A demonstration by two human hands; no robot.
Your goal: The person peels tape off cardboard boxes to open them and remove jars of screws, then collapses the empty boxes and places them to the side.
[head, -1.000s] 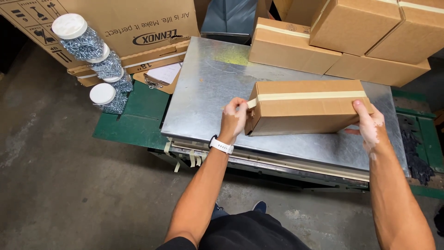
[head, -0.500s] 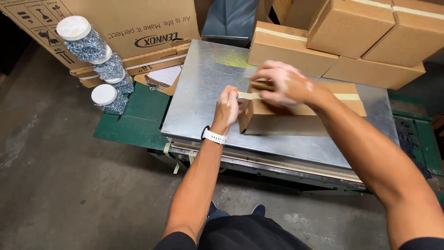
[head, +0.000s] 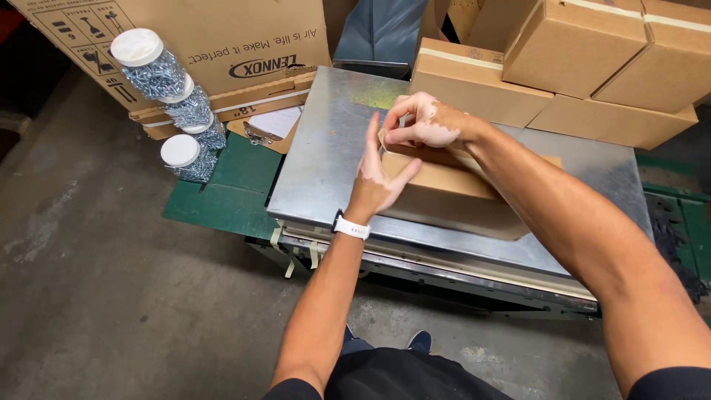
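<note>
Brown oblong cardboard box [head: 452, 194] sealed with a strip of beige paper tape lies on its long side near the front edge of the grey sheet-metal counter [head: 326, 159], its left end turned toward me. I judge it stiff-walled and fairly light: it sits square, its corners are crisp, and nothing bulges. The cardboard face looks matte and should not slip under bare skin; the tape is the smoother part. The best hold, to my eye, is across the two short ends or under the long bottom edge, where the folded flaps make the wall strongest; pressing on the middle of a broad face could dent it.

My left hand [head: 379, 180] stands edge-up, fingers straight and together, palm flat against the box's left end; it grips nothing, only braces. My right hand [head: 428, 124] reaches across from the right, fingers curled down onto the top left corner of the box, thumb and forefinger pinched close at what seems to be the tape end; I cannot tell for sure whether tape is between them.

Behind the box, more brown taped cardboard cartons [head: 585, 67] are stacked along the far edge of the counter. Left of the counter, a green platform [head: 222, 189] carries clear plastic jars with white lids full of silver screws [head: 159, 74], a clipboard with paper [head: 266, 126], and a large printed cardboard carton [head: 222, 37]. Loose beige tape strips [head: 296, 255] hang off the counter's front lip above the grey concrete floor [head: 111, 296].
</note>
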